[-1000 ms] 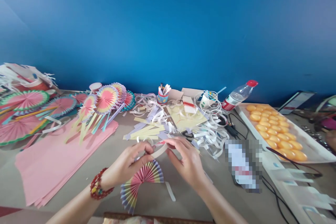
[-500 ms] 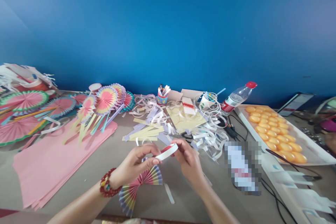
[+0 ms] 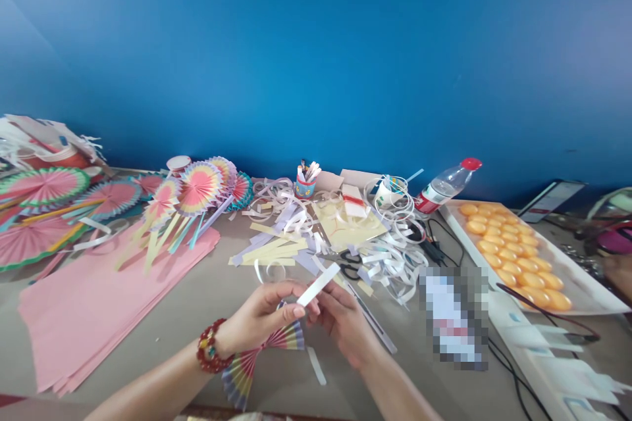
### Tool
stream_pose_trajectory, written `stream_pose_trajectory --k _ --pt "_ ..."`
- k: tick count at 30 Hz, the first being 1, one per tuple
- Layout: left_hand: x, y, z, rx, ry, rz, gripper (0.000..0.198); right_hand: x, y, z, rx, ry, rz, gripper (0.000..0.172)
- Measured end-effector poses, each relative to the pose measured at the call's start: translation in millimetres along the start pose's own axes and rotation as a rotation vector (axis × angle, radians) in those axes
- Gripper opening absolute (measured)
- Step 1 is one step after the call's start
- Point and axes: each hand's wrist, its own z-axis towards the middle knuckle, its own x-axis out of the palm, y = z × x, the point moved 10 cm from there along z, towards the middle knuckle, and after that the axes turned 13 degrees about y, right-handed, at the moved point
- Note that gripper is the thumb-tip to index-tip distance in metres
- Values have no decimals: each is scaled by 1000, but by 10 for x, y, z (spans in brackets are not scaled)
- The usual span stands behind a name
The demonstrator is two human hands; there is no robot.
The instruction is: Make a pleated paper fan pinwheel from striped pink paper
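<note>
Between my hands is a short white strip [image 3: 318, 284], slanting up to the right. My left hand [image 3: 261, 319] pinches its lower end between thumb and fingers. My right hand [image 3: 345, 322] is close against the strip's underside, its fingers curled together; what they hold, if anything, is hidden. Below my left hand lies a pleated paper fan [image 3: 243, 368], pink in the middle with yellow and purple edges, partly covered by the hand. A loose white strip [image 3: 316, 366] rests on the table to the fan's right. Scissors [image 3: 349, 264] lie beyond my right hand.
Pink paper sheets [image 3: 93, 316] and finished paper fans [image 3: 201, 185] are at left. Paper strips [image 3: 271, 250] and curled white ribbon [image 3: 390, 263] spread behind my hands. To the right stand a bottle [image 3: 447, 187], a tray of yellow oval pieces [image 3: 605, 299] and black cables [image 3: 513, 368].
The white strip has tilted more steeply upward. My right hand's fingers have moved from its right end to below it, closer to my left hand. The scissors have come into clearer view.
</note>
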Motion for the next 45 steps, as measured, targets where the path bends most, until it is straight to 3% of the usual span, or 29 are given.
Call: stream_pose_trajectory --k 3,5,10,12,15,25,31,35,40,43,45 --pt "26 74 -11 -28 -21 -24 33 -9 -86 -8 38 -11 45 30" --pt "28 134 -26 -55 -42 -52 33 -49 -130 -9 68 -6 -56 32" --pt "-9 299 -84 -160 -96 -146 34 -238 127 -41 -93 -83 -671 51" --pt "10 323 -91 -176 -83 -189 35 -245 236 -66 -132 -105 -869 42" --pt "53 304 -94 -164 -58 -235 36 -174 290 -72 -126 -57 -991 30" --pt "140 290 -147 -172 9 -304 31 -185 269 -54 -136 -76 -957 37" --pt "101 182 -114 -72 -26 -358 23 -199 120 -52 -52 -37 -798 41" --pt "135 118 -93 -23 9 -359 25 -225 61 -74 -20 -62 -738 44" --pt "174 80 -76 -28 42 -192 41 -233 49 -68 1 -77 -679 47" --pt "162 117 -79 -68 10 -8 31 -240 36 -56 10 -61 -674 46" --pt "121 111 -97 -71 -45 145 23 -235 107 -69 -20 -64 -811 43"
